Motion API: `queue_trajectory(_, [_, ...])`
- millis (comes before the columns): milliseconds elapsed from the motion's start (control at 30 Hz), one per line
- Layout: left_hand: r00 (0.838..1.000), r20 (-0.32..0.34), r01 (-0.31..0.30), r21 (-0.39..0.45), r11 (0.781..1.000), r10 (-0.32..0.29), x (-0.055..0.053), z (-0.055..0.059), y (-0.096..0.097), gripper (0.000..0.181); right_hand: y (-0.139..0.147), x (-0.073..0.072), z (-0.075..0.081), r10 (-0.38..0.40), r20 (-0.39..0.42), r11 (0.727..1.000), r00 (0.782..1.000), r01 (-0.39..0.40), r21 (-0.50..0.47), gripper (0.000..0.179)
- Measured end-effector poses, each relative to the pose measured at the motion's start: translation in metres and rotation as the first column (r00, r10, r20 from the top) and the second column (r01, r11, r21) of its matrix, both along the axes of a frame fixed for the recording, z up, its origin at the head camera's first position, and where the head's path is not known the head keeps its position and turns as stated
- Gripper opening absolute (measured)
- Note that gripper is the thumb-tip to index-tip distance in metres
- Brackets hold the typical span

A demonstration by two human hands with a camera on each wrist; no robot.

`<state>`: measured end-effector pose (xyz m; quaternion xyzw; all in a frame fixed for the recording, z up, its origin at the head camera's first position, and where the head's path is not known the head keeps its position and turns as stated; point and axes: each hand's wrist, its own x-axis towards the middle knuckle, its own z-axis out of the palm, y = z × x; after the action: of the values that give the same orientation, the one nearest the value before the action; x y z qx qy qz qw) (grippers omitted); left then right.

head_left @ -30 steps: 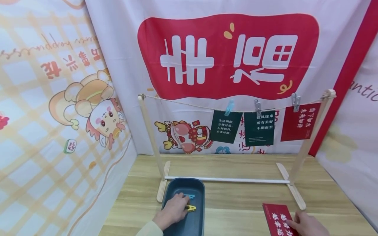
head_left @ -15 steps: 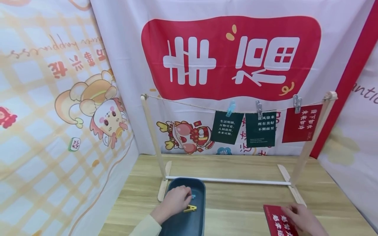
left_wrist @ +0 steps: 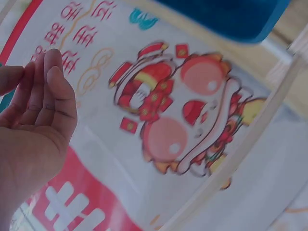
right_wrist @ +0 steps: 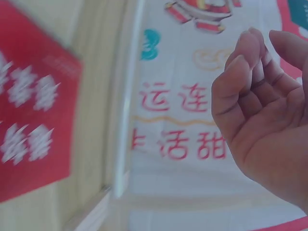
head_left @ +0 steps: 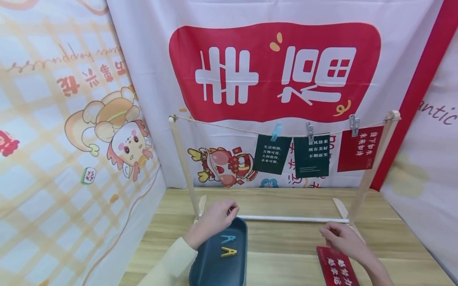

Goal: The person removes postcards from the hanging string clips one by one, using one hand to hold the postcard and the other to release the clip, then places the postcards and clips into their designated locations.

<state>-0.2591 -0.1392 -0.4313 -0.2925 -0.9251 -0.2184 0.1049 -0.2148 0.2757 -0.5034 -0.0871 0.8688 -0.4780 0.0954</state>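
Observation:
My left hand [head_left: 216,218] is over the far end of a dark blue tray [head_left: 222,270], its fingers loosely curled. In the left wrist view nothing shows between that hand's [left_wrist: 41,110] thumb and fingers. A blue clothespin [head_left: 227,238] and a yellow clothespin [head_left: 229,252] lie in the tray below. On the right, a red card [head_left: 335,266] with white characters lies on the table. My right hand [head_left: 343,240] hovers just beyond and above it, fingers bent and relaxed. The right wrist view shows this hand [right_wrist: 264,96] holding nothing.
A wooden stand [head_left: 358,190] carries a sagging string [head_left: 222,126]. Clipped on it are two dark green cards [head_left: 272,155] [head_left: 312,157] and another red card [head_left: 359,149]. A white rod [head_left: 290,218] joins the stand's feet. Printed cloth [head_left: 143,47] hangs behind and at the sides.
My left hand has risen out of the tray and moved away from the clothespins, which stay inside. My right hand has let go of the red card and lifted up and away from it.

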Motion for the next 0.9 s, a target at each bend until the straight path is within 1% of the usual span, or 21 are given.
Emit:
queue_trajectory(67, [0.998, -0.056, 0.024, 0.026, 0.999, -0.022, -0.003, 0.013, 0.000, 0.010, -0.007, -0.004, 0.007, 0.030, -0.026, 0.999, 0.999, -0.030, -0.024, 0.033])
queue_trajectory(167, [0.989, -0.135, 0.065, 0.064, 0.996, -0.056, -0.009, 0.031, 0.000, 0.007, -0.017, -0.010, 0.018, 0.079, -0.070, 0.996, 0.994, -0.082, -0.044, 0.031])
queue_trajectory(267, [0.981, -0.175, 0.103, 0.076, 0.992, -0.089, -0.015, 0.045, 0.001, 0.006, -0.027, -0.014, 0.027, 0.106, -0.089, 0.993, 0.990, -0.110, -0.050, 0.029])
queue_trajectory(400, [0.970, -0.217, 0.129, 0.067, 0.989, -0.112, -0.018, 0.055, 0.003, 0.006, -0.040, -0.018, 0.038, 0.114, -0.116, 0.991, 0.987, -0.122, -0.060, 0.028])
queue_trajectory(500, [0.962, -0.249, 0.132, 0.077, 0.988, -0.109, -0.019, 0.060, 0.004, 0.006, -0.047, -0.021, 0.047, 0.117, -0.172, 0.989, 0.978, -0.130, -0.069, 0.025])
queue_trajectory(567, [0.961, -0.255, 0.133, 0.094, 0.987, -0.105, -0.019, 0.064, 0.005, 0.006, -0.050, -0.023, 0.054, 0.111, -0.209, 0.989, 0.972, -0.129, -0.075, 0.022])
queue_trajectory(700, [0.958, -0.270, 0.133, 0.133, 0.982, -0.093, -0.021, 0.076, 0.009, 0.007, -0.057, -0.026, 0.074, 0.085, -0.286, 0.992, 0.954, -0.109, -0.066, 0.018])
queue_trajectory(800, [0.948, -0.301, 0.154, 0.161, 0.975, -0.100, -0.024, 0.085, 0.016, 0.009, -0.063, -0.029, 0.089, 0.048, -0.322, 0.995, 0.945, -0.073, -0.064, 0.016])
queue_trajectory(900, [0.940, -0.321, 0.183, 0.198, 0.963, -0.113, -0.027, 0.092, 0.026, 0.011, -0.068, -0.037, 0.100, 0.022, -0.348, 0.995, 0.937, -0.053, -0.082, 0.018])
